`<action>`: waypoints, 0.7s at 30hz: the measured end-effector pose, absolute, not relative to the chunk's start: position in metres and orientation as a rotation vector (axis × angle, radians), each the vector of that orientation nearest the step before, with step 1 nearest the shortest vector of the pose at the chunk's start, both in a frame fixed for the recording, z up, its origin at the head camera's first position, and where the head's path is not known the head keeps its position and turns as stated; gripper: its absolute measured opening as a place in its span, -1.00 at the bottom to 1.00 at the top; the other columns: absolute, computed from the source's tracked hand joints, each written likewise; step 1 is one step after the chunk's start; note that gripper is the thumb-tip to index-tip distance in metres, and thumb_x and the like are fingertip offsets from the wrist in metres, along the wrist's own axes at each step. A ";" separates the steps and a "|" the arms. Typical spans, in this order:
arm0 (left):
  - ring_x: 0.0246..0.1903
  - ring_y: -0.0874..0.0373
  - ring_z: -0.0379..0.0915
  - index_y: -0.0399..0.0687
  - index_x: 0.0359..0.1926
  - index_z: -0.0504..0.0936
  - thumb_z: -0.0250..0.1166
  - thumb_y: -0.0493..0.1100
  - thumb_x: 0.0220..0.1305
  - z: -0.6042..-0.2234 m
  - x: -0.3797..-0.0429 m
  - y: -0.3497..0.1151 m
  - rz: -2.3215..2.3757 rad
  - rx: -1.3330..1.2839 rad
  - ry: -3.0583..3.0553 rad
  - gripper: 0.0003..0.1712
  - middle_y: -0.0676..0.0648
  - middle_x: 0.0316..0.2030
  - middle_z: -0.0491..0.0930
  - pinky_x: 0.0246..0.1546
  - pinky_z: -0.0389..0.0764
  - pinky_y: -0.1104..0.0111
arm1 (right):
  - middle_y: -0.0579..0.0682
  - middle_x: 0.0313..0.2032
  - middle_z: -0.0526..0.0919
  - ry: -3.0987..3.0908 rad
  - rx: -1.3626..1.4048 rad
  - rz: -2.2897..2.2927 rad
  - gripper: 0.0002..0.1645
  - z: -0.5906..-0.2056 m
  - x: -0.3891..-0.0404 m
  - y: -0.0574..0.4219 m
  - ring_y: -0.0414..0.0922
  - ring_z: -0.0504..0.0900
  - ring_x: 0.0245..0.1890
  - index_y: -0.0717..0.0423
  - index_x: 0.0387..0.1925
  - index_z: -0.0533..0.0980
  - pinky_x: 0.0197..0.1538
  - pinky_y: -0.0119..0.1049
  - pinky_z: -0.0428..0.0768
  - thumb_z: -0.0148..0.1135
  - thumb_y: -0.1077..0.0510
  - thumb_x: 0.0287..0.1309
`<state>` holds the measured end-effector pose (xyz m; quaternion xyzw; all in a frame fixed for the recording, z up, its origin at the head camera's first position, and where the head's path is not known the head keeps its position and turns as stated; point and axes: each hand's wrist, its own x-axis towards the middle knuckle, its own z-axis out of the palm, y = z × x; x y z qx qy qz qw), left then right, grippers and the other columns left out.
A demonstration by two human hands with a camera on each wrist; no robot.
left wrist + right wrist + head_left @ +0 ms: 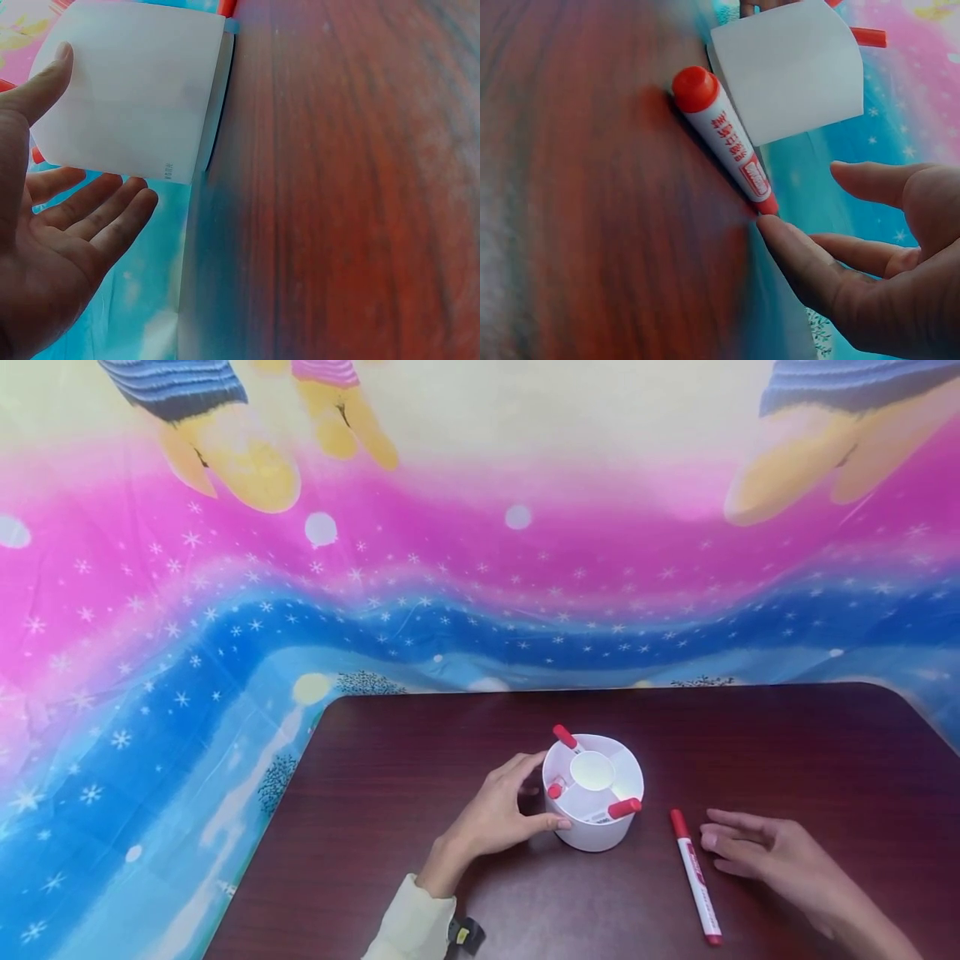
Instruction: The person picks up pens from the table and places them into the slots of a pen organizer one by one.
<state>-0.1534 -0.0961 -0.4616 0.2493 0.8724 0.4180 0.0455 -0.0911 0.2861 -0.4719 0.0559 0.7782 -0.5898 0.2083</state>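
A round white pen holder (594, 837) with a central cup stands on the table, three red-capped markers leaning in its outer compartments. My left hand (497, 808) grips its left side, thumb at the front rim and fingers round the back. The left wrist view shows the thumb against the white wall and the fingertips at its edge. A white marker with a red cap (695, 878) lies on the table right of the holder. Just right of this marker is my right hand (780, 858), fingers loosely extended and holding nothing. In the right wrist view, its fingertips appear near the marker's end.
The dark wood-grain table (360, 777) has rounded far corners. Behind it hangs a pink and blue cloth (450, 552) with printed snowflakes, reaching down along the table's left side. A small black object (467, 935) sits by the left sleeve (414, 920).
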 end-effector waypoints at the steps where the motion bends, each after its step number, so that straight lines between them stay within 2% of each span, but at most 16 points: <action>1: 0.18 0.23 0.64 0.22 0.61 0.34 0.66 0.21 0.14 -0.462 -0.153 -0.096 1.277 0.761 2.663 0.08 0.08 0.24 0.58 0.20 0.71 0.43 | 0.41 0.35 0.59 2.164 0.160 -1.642 -0.02 -0.473 -0.090 0.286 -0.49 0.72 0.01 0.57 0.58 0.07 0.13 -0.20 0.80 0.34 0.08 0.50; 10: 0.18 0.18 0.65 0.24 0.61 0.34 0.65 0.20 0.15 -0.462 -0.154 -0.096 1.279 0.775 2.655 0.08 0.08 0.20 0.59 0.21 0.74 0.32 | 0.44 0.32 0.59 2.241 0.130 -1.606 -0.04 -0.477 -0.080 0.273 -0.40 0.77 -0.03 0.57 0.55 0.17 0.07 -0.21 0.83 0.43 0.12 0.41; 14: 0.18 0.17 0.65 0.23 0.61 0.34 0.65 0.20 0.15 -0.463 -0.154 -0.096 1.286 0.776 2.655 0.08 0.08 0.21 0.59 0.22 0.74 0.31 | 0.31 0.23 0.71 2.383 0.138 -1.452 -0.01 -0.472 -0.082 0.262 -0.39 0.80 -0.12 0.51 0.53 0.26 -0.07 -0.33 0.82 0.53 0.07 0.31; 17: 0.19 0.17 0.65 0.23 0.61 0.34 0.65 0.20 0.15 -0.463 -0.154 -0.096 1.285 0.778 2.657 0.08 0.08 0.22 0.59 0.22 0.74 0.32 | 0.19 0.09 0.81 2.541 0.116 -1.270 0.00 -0.471 -0.084 0.256 -0.39 0.81 -0.20 0.46 0.47 0.38 -0.21 -0.43 0.73 0.61 -0.01 0.21; 21: 0.18 0.16 0.65 0.24 0.61 0.34 0.65 0.21 0.15 -0.462 -0.154 -0.097 1.275 0.781 2.664 0.08 0.08 0.20 0.59 0.22 0.74 0.31 | 0.10 -0.04 0.85 2.663 0.093 -1.134 -0.02 -0.471 -0.088 0.249 -0.32 0.80 -0.28 0.43 0.38 0.49 -0.30 -0.43 0.68 0.69 -0.02 0.07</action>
